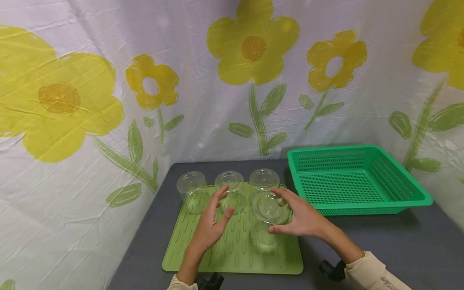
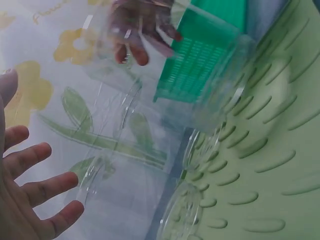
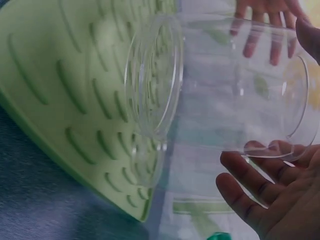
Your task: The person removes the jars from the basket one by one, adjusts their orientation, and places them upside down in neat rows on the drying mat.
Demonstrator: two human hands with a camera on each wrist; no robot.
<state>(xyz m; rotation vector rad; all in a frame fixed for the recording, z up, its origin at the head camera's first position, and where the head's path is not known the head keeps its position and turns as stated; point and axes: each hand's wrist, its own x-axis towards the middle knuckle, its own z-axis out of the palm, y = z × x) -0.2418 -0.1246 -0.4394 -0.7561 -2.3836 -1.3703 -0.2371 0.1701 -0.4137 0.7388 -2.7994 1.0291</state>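
A clear cylindrical jar [image 1: 267,235] stands upright on the near right part of a green ribbed mat [image 1: 232,257], its thick rim against the mat. My right hand [image 1: 299,213] is around its upper end, thumb on one side and loosely straight fingers on the other; in the right wrist view the fingers [image 3: 250,192] spread beside the jar wall. Left of that jar, my left hand [image 1: 210,225] hovers over the mat with thumb and fingers apart, holding nothing. Three more clear jars, a left one [image 1: 191,185], a middle one [image 1: 230,185] and a right one [image 1: 264,179], line the mat's far edge.
A green perforated plastic basket [image 1: 357,207] sits at the back right of the dark grey table [image 1: 362,241]. Behind the table hangs a white sheet [image 1: 203,121] printed with yellow flowers. The left far jar overhangs the mat's corner in the head view.
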